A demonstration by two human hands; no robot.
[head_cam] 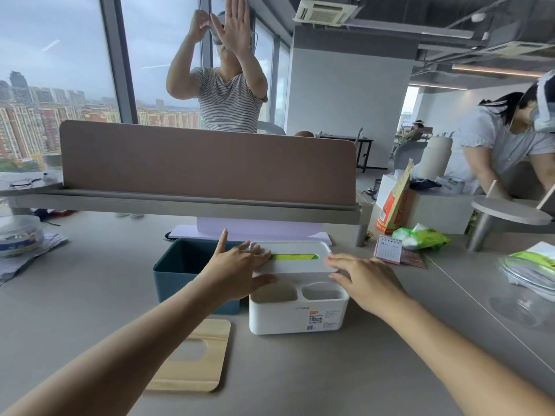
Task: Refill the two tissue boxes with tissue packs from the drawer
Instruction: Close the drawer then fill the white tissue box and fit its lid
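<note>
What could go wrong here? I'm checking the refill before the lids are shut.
The white lid might trap the green pack visible in its slot if the left hand and right hand press unevenly. The green box stands open and its wooden lid lies apart, so that box could be forgotten.

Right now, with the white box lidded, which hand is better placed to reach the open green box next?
The left hand. It rests on the left end of the white lid, right beside the open green box, with the wooden lid below it. The right hand sits at the lid's far end.
</note>
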